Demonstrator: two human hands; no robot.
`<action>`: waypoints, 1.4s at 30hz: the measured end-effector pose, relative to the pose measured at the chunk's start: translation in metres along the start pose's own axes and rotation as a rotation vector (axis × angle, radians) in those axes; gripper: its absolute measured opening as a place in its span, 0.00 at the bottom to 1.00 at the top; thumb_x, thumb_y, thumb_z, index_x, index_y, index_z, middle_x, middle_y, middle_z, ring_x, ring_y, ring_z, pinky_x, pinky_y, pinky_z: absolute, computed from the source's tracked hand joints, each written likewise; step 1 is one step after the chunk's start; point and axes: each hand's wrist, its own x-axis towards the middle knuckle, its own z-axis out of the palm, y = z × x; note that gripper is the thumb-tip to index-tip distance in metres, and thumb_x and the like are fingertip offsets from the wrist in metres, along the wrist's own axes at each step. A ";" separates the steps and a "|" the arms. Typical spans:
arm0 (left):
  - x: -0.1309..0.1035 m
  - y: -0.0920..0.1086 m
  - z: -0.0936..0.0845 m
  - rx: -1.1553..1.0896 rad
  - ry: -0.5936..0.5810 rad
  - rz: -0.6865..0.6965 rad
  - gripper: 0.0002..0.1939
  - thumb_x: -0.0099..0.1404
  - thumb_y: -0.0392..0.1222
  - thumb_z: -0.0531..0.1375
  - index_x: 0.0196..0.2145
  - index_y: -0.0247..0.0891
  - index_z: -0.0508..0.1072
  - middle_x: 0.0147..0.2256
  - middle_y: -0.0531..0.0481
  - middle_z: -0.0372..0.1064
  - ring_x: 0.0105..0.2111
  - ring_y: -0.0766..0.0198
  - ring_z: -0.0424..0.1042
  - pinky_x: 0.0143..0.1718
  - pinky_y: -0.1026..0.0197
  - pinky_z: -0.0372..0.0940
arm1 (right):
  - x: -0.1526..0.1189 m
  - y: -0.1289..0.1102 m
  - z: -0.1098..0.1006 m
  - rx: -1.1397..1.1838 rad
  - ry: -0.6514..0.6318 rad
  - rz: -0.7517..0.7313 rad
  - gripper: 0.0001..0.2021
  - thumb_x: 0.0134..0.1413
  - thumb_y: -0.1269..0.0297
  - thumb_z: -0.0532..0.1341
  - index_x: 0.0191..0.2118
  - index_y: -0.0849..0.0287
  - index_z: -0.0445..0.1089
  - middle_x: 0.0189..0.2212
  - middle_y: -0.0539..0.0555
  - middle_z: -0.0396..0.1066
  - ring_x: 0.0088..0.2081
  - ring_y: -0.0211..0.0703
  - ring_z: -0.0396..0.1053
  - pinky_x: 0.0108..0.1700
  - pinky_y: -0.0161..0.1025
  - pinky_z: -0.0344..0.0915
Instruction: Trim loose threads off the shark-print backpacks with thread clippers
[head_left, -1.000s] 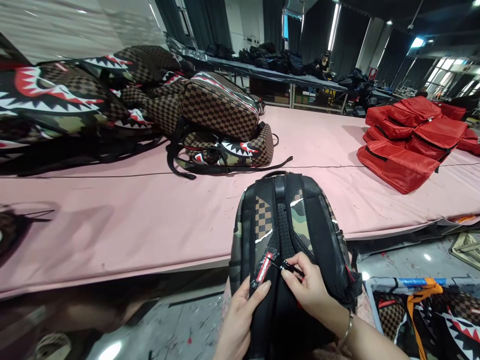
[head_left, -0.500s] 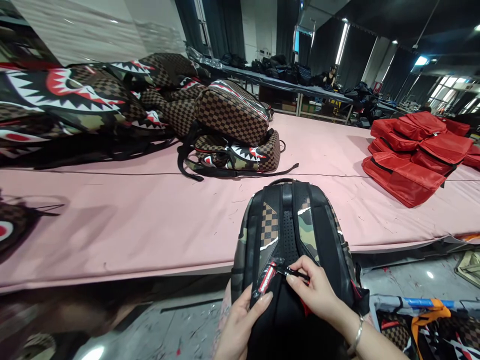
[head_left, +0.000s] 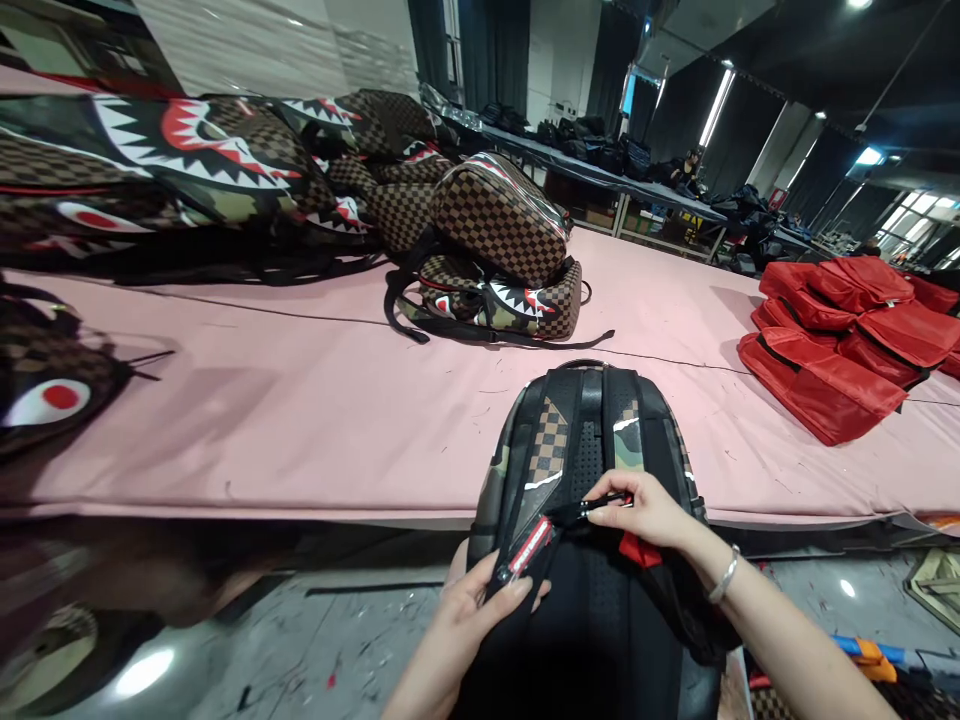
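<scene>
A black backpack [head_left: 600,600] with checkered and camouflage shoulder straps stands upright against the table's near edge, its strap side facing me. My left hand [head_left: 484,600] grips a shoulder strap beside a red label with white lettering [head_left: 530,546], thumb on top and fingertips showing underneath. Just right of the label, my right hand [head_left: 637,510] pinches a slim black piece with silver bits [head_left: 592,508]; its exact kind is unclear, and it meets the strap's black end. Beneath the right hand hangs a piece of red fabric [head_left: 639,550].
The pink-covered table [head_left: 315,420] carries piled checkered shark-mouth backpacks [head_left: 499,220] at left and centre, and stacked red bags [head_left: 832,370] at right. Another bag with an eye design [head_left: 52,400] lies far left. A person [head_left: 684,172] is in the background.
My right hand has moved slightly up and right with the black piece, away from the label. More red fabric shows below it. The camera view has shifted left.
</scene>
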 end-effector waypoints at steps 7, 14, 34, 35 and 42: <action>0.005 0.013 -0.016 0.057 -0.068 0.030 0.27 0.43 0.47 0.69 0.41 0.34 0.74 0.35 0.42 0.69 0.35 0.54 0.72 0.36 0.62 0.67 | 0.035 -0.014 -0.015 -0.127 -0.240 -0.039 0.11 0.45 0.63 0.64 0.33 0.65 0.69 0.30 0.52 0.69 0.30 0.34 0.64 0.33 0.31 0.60; 0.008 0.019 -0.020 0.045 -0.091 0.087 0.25 0.42 0.48 0.69 0.38 0.34 0.77 0.40 0.40 0.65 0.36 0.54 0.70 0.36 0.59 0.68 | 0.059 -0.020 -0.014 -0.179 -0.348 -0.058 0.11 0.45 0.62 0.64 0.33 0.64 0.70 0.31 0.52 0.69 0.31 0.34 0.65 0.36 0.32 0.63; 0.023 0.018 -0.026 -0.079 -0.106 0.166 0.15 0.40 0.42 0.68 0.28 0.33 0.77 0.42 0.40 0.66 0.41 0.49 0.68 0.35 0.59 0.68 | 0.081 -0.028 -0.005 -0.276 -0.483 -0.108 0.11 0.47 0.62 0.64 0.34 0.65 0.70 0.32 0.53 0.70 0.33 0.36 0.66 0.37 0.32 0.62; 0.022 0.020 -0.026 -0.073 -0.112 0.171 0.16 0.40 0.42 0.68 0.29 0.33 0.77 0.41 0.40 0.66 0.40 0.50 0.68 0.35 0.59 0.68 | 0.082 -0.029 -0.002 -0.305 -0.495 -0.135 0.11 0.47 0.62 0.64 0.34 0.65 0.70 0.32 0.54 0.70 0.33 0.36 0.66 0.37 0.33 0.62; 0.021 0.032 -0.029 0.085 -0.203 0.124 0.16 0.44 0.43 0.67 0.31 0.32 0.77 0.36 0.42 0.67 0.37 0.53 0.68 0.38 0.59 0.66 | 0.082 -0.040 0.013 -0.395 -0.559 -0.225 0.11 0.49 0.61 0.63 0.36 0.64 0.71 0.31 0.53 0.70 0.30 0.35 0.65 0.33 0.31 0.61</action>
